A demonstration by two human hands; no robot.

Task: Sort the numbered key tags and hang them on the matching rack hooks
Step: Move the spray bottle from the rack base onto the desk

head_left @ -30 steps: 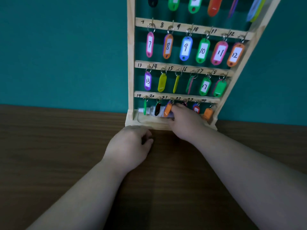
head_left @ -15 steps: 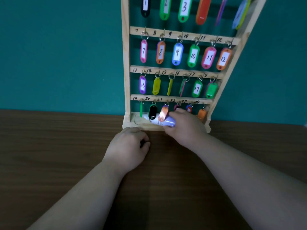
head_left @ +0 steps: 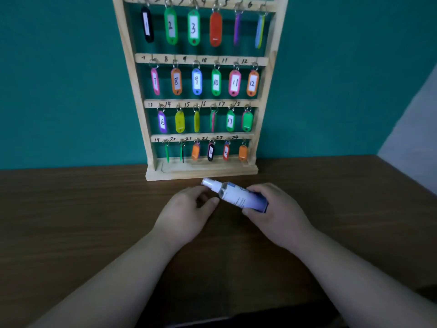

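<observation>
A wooden key rack [head_left: 264, 95] stands upright against the teal wall, with four numbered rows of hooks. Coloured key tags hang on all of them, such as green tag 3 [head_left: 194, 27], blue tag 9 [head_left: 197, 81] and purple tag 13 [head_left: 162, 121]; some are turned edge-on and unreadable. My right hand [head_left: 276, 214] grips a small white and blue spray bottle [head_left: 238, 196] just in front of the rack's base, nozzle pointing left. My left hand [head_left: 186, 214] rests on the table with fingers loosely curled, its fingertips close to the nozzle, holding nothing.
The dark wooden table [head_left: 71, 221] stretches left and right of my arms. The rack's base tray [head_left: 203, 172] sits at the table's back edge. A pale wall [head_left: 416, 119] shows at the far right.
My right hand has pulled the spray bottle out of the rack's base tray and toward me, over the table. The camera has tilted up, showing the top row. The left hand stayed roughly where it was.
</observation>
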